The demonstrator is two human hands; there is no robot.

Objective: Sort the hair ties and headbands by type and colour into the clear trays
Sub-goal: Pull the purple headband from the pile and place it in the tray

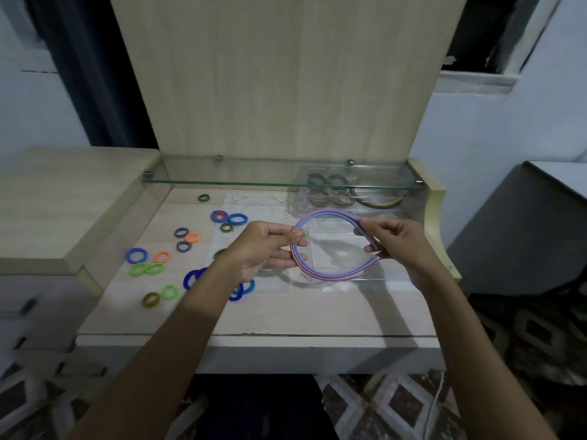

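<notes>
Dim indoor light, with a cool bluish cast on the walls and a dull warm tone on the wood. The tabletop (317,312) is the brightest part, lit from above and ahead; the floor and both lower corners fall into deep shadow. The forearms throw soft shadows toward the near edge. A faint sheen lies on the glass shelf (222,177). Wide-angle distortion bows the straight edges outward at the sides. The whole picture is soft and somewhat noisy, with smeared detail on the floor tiles and the far right
</notes>
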